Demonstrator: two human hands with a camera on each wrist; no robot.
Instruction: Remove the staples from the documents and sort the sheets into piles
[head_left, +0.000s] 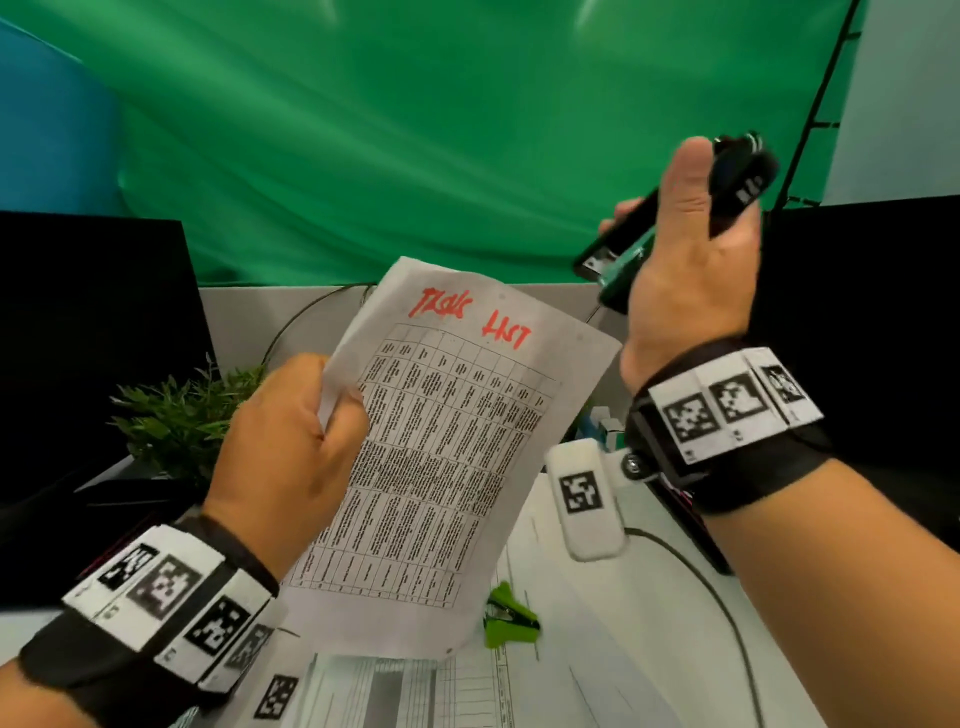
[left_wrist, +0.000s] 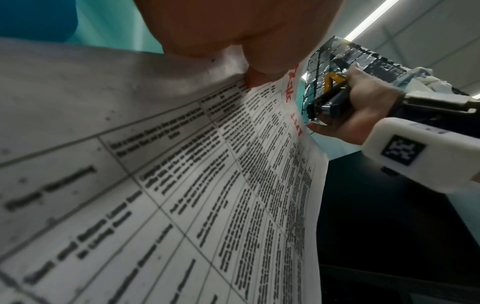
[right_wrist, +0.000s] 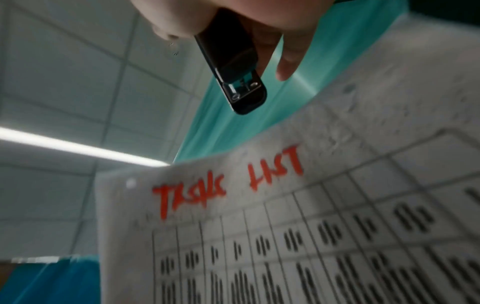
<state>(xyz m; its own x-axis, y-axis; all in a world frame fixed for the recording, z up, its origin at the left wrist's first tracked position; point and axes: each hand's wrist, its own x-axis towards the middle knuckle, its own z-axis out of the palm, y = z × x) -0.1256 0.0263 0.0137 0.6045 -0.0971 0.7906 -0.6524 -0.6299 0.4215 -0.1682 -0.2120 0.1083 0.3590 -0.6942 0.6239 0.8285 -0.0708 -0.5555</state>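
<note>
Left hand (head_left: 291, 441) is pinching the document (head_left: 447, 457) at its left edge, thumb on the printed face, fingers curled behind; paper is puckering at the pinch. Document is hanging in the air above the tabletop (head_left: 649, 623), printed table facing the head camera, red handwritten heading at top. Can't tell how many sheets are in it, and no staple is showing.

Handling call: light, floppy paper, likely sagging and tearing easily at a stapled corner. Better supporting it flat, or gripping close to whichever corner is being worked.

Right hand (head_left: 691, 270) is wrapping around a black stapler (head_left: 670, 228), raised near the document's top right corner, nose pointing down toward the page but not touching it. Looks rigid and a secure grip, though it's a stapler, not a remover.

Green staple remover (head_left: 506, 616) is lying on loose sheets (head_left: 519, 686) toward the near edge of the tabletop, free. Looks small and hard, probably best pinched by its two sides.
</note>
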